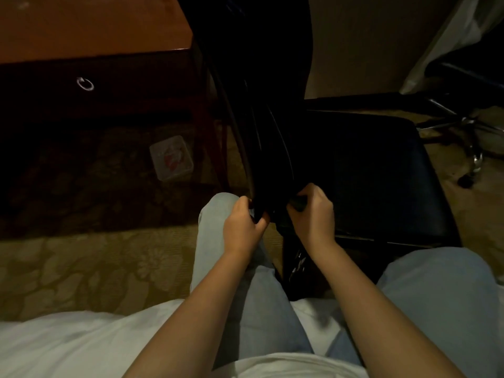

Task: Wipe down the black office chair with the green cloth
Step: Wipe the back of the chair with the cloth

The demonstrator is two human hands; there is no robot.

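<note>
The left hand (244,223) grips the chair (368,173) by its back, likely steadying it, while the right hand (313,214) clutches a dark wad, probably the cloth (298,204), against it

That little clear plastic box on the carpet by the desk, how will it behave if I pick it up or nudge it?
The clear plastic box looks small and thin-walled, so probably light and stiff, maybe crackable if squeezed. It lies on patterned carpet, so a nudge would likely drag it, not roll it.
</note>
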